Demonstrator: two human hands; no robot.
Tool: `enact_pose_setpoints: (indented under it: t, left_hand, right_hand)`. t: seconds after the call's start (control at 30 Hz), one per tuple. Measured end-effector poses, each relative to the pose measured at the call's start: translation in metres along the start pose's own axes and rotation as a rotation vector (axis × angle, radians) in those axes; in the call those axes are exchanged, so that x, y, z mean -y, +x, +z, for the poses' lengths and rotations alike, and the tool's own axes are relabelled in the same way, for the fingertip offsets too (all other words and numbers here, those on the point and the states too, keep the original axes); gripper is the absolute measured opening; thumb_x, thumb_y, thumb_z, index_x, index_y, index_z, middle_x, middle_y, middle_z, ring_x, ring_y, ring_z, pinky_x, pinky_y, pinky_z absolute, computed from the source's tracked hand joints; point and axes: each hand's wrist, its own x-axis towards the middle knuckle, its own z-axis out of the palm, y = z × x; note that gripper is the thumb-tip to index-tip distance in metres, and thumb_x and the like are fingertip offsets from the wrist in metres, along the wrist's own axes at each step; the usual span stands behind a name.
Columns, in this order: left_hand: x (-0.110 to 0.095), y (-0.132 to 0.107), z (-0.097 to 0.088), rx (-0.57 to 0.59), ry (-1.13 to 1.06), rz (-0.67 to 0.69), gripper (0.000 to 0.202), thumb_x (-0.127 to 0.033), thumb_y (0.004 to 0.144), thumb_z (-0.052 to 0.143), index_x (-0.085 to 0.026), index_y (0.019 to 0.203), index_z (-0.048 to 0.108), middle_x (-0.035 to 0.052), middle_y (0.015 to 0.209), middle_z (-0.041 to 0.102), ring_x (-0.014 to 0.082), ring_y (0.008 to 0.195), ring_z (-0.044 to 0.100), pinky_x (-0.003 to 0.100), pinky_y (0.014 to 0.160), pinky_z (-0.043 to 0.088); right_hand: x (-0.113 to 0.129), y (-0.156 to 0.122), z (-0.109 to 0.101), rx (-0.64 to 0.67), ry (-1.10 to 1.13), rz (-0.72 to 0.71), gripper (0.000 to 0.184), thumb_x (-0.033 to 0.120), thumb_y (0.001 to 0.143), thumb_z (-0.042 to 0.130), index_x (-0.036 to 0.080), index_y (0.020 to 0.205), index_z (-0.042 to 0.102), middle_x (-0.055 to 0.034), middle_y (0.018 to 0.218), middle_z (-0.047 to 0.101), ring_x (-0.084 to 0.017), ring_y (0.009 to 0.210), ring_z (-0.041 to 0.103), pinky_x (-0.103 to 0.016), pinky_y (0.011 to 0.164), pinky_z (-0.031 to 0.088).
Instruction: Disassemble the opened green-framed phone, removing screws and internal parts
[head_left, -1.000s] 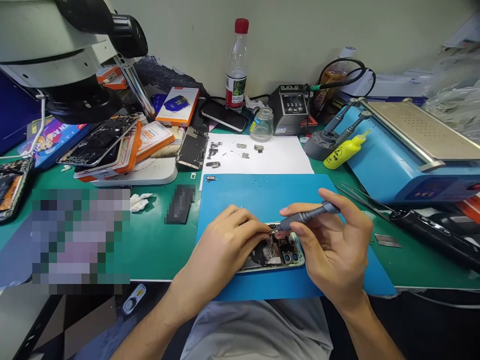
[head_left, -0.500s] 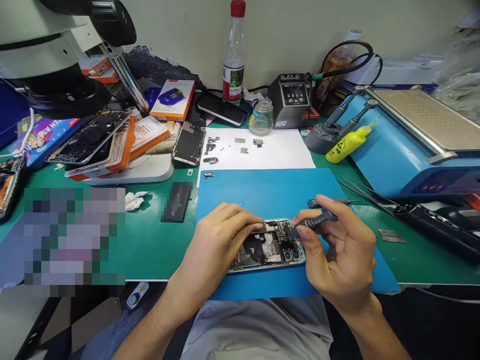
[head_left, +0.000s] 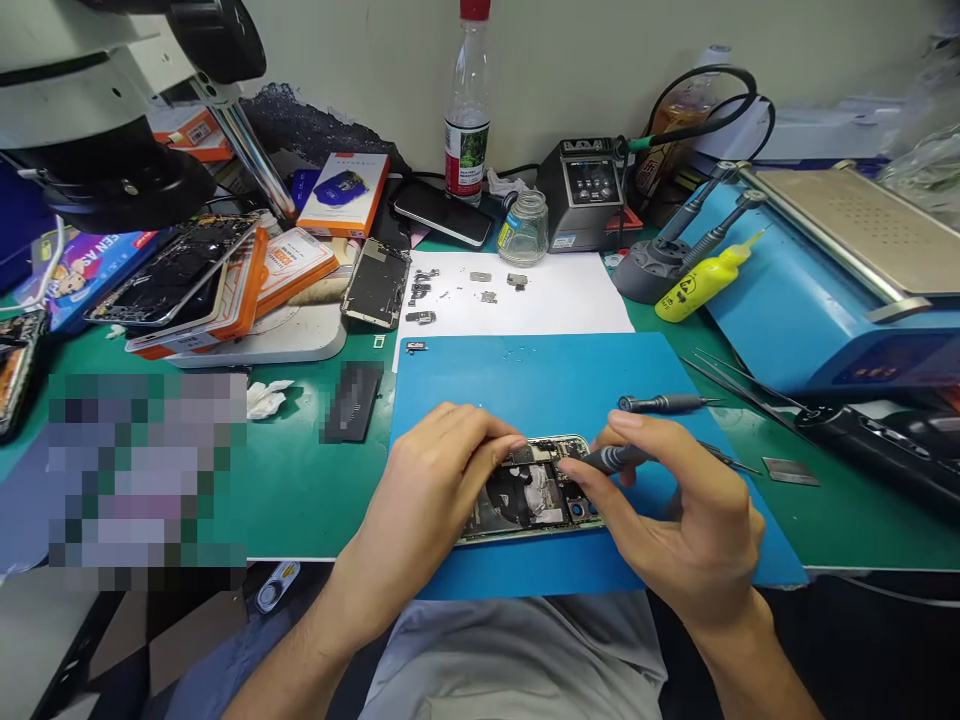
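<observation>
An opened phone with its circuit board and cameras exposed lies on the blue mat. My left hand is closed on the phone's upper edge, with thumb and fingers together there. Over the board end, my right hand is curled around a grey screwdriver. The handle end points left, while the thin shaft sticks out to the right past my fingers. My thumb tip hovers at or touches the board; I cannot tell which. Just behind, a second screwdriver rests on the mat.
Small removed parts lie on white paper. A black battery is left of the mat. Tweezers and a metal blade lie to the right, near a blue heating station. A microscope overhangs the left.
My right hand has turned the screwdriver from pointing at the board to lying with its shaft toward the right, and the thumb has moved left over the board. My left hand stays put.
</observation>
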Motion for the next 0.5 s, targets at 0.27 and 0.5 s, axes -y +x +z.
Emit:
enact_pose_setpoints:
  t: [0.27, 0.5]
  left_hand:
    - [-0.0030, 0.0015, -0.0016, -0.043, 0.028, -0.006, 0.022, -0.012, 0.117, 0.061, -0.022, 0.098, 0.063, -0.0034, 0.093, 0.072, 0.0156, 0.088, 0.065, 0.029, 0.080, 0.048]
    - [-0.0053, 0.0039, -0.0008, -0.051, 0.065, 0.013, 0.032, -0.014, 0.119, 0.054, -0.023, 0.089, 0.054, -0.0038, 0.082, 0.063, 0.0165, 0.080, 0.057, 0.029, 0.074, 0.044]
  right_hand:
    - [-0.0049, -0.0027, 0.0008, 0.055, 0.146, 0.037, 0.081, 0.004, 0.101, 0.064, 0.029, 0.175, 0.045, -0.0130, 0.153, 0.069, -0.030, 0.139, 0.073, -0.051, 0.106, 0.070]
    - [-0.0014, -0.0015, -0.0014, 0.019, 0.105, 0.065, 0.077, 0.005, 0.104, 0.062, 0.029, 0.176, 0.046, -0.0124, 0.159, 0.067, -0.027, 0.135, 0.075, -0.044, 0.103, 0.069]
